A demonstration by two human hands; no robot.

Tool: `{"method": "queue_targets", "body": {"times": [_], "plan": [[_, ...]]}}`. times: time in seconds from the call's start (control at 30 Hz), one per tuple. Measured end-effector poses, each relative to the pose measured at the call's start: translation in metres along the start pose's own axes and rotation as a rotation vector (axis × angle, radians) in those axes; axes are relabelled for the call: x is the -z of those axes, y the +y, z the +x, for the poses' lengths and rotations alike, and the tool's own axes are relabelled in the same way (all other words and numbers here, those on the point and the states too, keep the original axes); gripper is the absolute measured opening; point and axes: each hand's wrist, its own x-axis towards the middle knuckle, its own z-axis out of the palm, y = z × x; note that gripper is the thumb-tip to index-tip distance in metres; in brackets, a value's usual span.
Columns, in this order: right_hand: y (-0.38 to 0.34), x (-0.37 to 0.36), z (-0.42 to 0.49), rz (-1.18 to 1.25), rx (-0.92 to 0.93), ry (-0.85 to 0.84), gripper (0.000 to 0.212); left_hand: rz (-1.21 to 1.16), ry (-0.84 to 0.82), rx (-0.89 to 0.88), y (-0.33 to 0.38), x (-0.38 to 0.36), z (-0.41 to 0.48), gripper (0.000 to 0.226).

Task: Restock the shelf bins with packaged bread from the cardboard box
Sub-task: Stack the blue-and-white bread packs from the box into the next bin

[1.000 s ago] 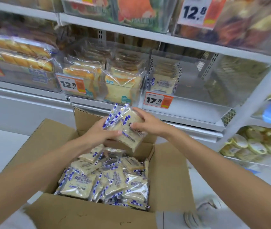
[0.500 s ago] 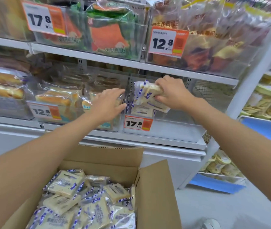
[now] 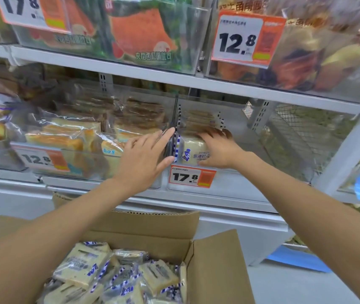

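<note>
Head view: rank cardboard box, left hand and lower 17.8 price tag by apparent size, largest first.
1. cardboard box
2. left hand
3. lower 17.8 price tag
Nearness to the camera enlarges the box.

The upper left price tag (image 3: pixel 24 9) reads 17.8, and the upper right price tag (image 3: pixel 248 38) reads 12.8. Between them, the green and orange package (image 3: pixel 144 34) carries 夹馅西瓜味吐司. The lower left price tag (image 3: pixel 43 160) reads 12.8 and the middle price tag (image 3: pixel 192 177) reads 17.8. Just above it, the bread packet (image 3: pixel 193 150) bears blue characters, partly covered.
</note>
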Motion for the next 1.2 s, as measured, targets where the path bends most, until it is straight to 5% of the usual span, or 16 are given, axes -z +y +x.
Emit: {"method": "queue_targets", "body": {"times": [0.3,0.43,0.53,0.63,0.7,0.93,1.2], "plan": [[-0.011,-0.003,0.004,-0.069,-0.037,0.05,0.097,-0.011,0.014,-0.006,0.0,-0.003,-0.001,0.067],[-0.008,0.011,-0.001,0.096,-0.077,-0.047,0.103,-0.067,-0.051,0.011,0.0,0.004,0.0,0.068],[-0.02,0.027,-0.016,0.234,-0.098,0.127,0.079,-0.185,-0.036,0.075,0.007,0.019,-0.001,0.067],[-0.05,0.034,-0.042,0.43,-0.055,0.348,0.036,-0.23,0.137,0.101,0.016,0.031,-0.016,0.041],[-0.078,0.03,-0.061,0.433,-0.005,0.356,0.02,-0.353,0.086,0.175,0.018,0.037,-0.037,0.026],[-0.17,-0.052,-0.113,0.495,0.139,-0.128,0.026,-0.532,-0.487,0.476,-0.031,0.017,-0.166,0.013],[-0.237,-0.202,-0.142,0.688,-0.19,-0.788,0.032,-0.679,-0.586,0.884,-0.1,-0.013,-0.28,0.01]]}}
